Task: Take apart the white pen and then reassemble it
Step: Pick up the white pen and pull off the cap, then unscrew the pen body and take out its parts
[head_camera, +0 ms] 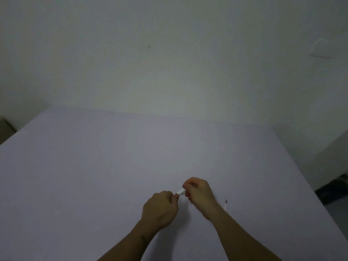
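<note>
Both my hands meet above the near middle of the pale table (pixel 113 166). My right hand (pixel 199 193) is closed around the white pen barrel (pixel 181 191); only a short white end shows between the hands. My left hand (pixel 160 210) pinches that exposed end with thumb and fingertips. The rest of the pen is hidden inside my fists. A thin white refill with a dark tip (pixel 225 205) lies on the table just right of my right wrist, partly hidden behind the forearm.
A plain pale wall (pixel 169 53) rises behind the table's far edge. At the left edge stands a brownish box-like thing (pixel 5 129). Dark floor and objects (pixel 335 187) lie beyond the table's right edge.
</note>
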